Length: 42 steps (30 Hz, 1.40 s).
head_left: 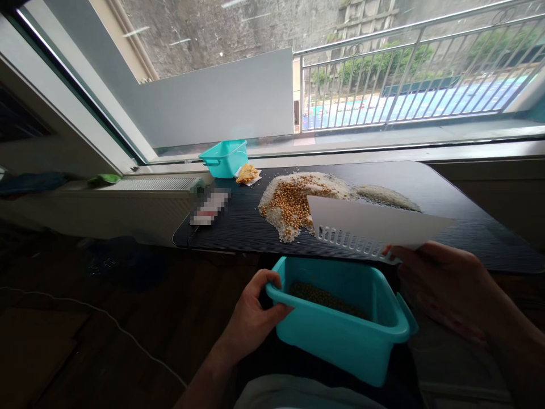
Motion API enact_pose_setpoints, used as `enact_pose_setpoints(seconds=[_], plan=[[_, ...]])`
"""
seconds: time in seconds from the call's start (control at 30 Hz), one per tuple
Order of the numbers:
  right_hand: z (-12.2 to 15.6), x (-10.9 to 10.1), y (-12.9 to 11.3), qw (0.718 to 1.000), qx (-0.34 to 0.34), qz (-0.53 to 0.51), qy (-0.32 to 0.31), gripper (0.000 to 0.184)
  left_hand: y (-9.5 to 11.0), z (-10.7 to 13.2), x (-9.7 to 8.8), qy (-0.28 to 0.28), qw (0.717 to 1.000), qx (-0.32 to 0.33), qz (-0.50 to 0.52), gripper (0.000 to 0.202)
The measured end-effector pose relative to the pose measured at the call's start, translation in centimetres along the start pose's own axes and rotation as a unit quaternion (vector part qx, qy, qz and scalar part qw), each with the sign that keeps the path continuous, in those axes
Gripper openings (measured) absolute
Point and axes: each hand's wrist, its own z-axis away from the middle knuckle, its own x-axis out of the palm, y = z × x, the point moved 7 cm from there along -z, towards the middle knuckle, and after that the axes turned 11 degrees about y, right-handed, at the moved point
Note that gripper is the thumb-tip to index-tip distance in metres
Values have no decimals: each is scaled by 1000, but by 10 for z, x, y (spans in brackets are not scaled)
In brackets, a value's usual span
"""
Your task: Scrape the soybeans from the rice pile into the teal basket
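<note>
With the left hand (255, 312) pinching the left rim of the near turquoise tub (336, 343), the right hand (451, 272) gripping the white slotted sheet (370, 221) should hold it level beside the soybeans (293, 204) and white grains (327, 180) on the far black table (238, 227).

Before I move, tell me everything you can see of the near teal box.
The teal box is rectangular and open at the top, with rounded corners, a thick rim and a handle sticking out at its right end. It looks like smooth plastic. Dark greenish grains lie inside. It faces upward, just this side of the table; what supports it is hidden. The left hand grips its left end.
</note>
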Motion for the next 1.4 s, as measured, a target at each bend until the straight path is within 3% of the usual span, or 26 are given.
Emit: enact_pose_setpoints(seconds=[0.23,0.5,0.87,1.2,1.4], plan=[[-18,16,-8,1000,19,11,-22,58,3,1,-1,-5,1000,14,-1,26],[-14,14,-8,999,23,-5,-32,63,4,0,-2,3,1000,15,-3,25],[-4,29,-13,995,14,-61,-83,52,2,0,-4,9,1000,7,-3,24],[-3,42,-14,989,5,-83,-120,54,-4,2,-21,43,999,-6,-16,24],[-2,65,-15,980,-11,-104,-169,58,-5,1,-28,53,998,-4,-18,26]])
